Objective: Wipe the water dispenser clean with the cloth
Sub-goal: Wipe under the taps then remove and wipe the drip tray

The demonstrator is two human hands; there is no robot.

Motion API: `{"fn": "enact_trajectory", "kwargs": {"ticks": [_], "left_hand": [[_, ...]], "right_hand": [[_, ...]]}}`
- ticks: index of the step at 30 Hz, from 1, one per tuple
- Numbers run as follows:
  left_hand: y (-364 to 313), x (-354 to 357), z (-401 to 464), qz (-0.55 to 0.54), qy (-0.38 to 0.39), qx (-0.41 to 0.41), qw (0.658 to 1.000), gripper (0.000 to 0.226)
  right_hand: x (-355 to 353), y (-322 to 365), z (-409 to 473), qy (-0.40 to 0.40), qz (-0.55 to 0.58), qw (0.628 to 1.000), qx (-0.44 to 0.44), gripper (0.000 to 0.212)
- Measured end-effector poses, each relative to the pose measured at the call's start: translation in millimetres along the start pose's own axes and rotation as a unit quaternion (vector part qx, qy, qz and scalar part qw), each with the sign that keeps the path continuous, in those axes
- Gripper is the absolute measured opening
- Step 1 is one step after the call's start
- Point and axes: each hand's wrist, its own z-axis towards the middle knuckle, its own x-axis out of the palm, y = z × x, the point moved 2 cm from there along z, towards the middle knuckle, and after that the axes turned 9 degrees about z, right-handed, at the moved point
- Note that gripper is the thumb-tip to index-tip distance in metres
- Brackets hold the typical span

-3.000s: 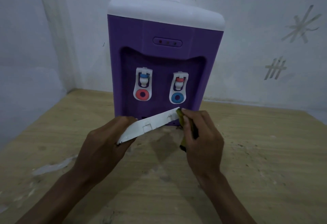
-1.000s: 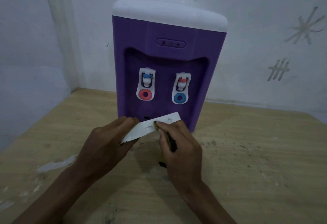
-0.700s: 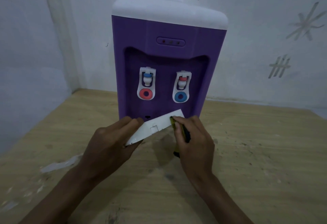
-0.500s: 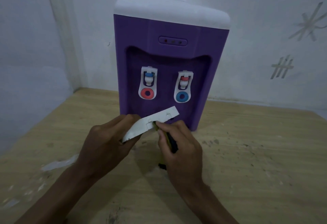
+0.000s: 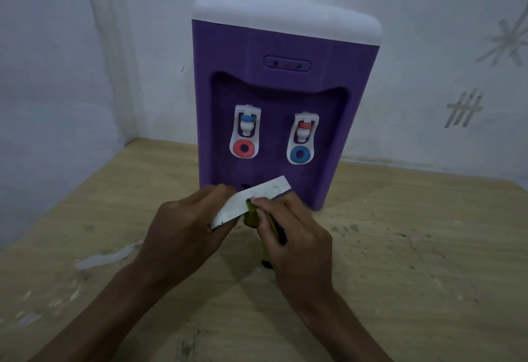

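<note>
Right now the left hand [image 5: 183, 230] grips the white drip tray [image 5: 251, 201], lifted clear at six o'clock of the purple water dispenser [image 5: 283, 98] on the wooden table [image 5: 414, 261]. At three o'clock of it, the right hand [image 5: 294, 236] pinches the yellow-green cloth [image 5: 253, 217] against the tray's face. Best judged: brace the tray firmly, stroke lengthwise, work into the recesses.

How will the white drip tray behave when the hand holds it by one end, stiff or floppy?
Probably stiff: the white drip tray stays straight, though the left hand grips only its lower end. It looks thin, so likely light. The right hand presses the cloth against it without visible bending.
</note>
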Motion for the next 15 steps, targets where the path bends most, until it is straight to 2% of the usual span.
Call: {"fn": "enact_trajectory", "kwargs": {"ticks": [3,8,12,15], "left_hand": [[-2,3,0,0.013,0.012,0.001,1.0,0.031],[2,2,-2,-0.01,0.001,-0.004,1.0,0.026],[-3,3,0,0.02,-0.012,0.003,1.0,0.029],[-2,5,-1,0.0,-0.01,-0.003,1.0,0.029]], "right_hand": [[-2,-6,2,-0.012,-0.051,0.999,0.011,0.021],[2,8,1,0.01,-0.001,1.0,-0.02,0.023],[-2,0,5,0.0,-0.065,0.998,-0.007,0.02],[0,7,4,-0.001,-0.023,1.0,0.006,0.019]]}}
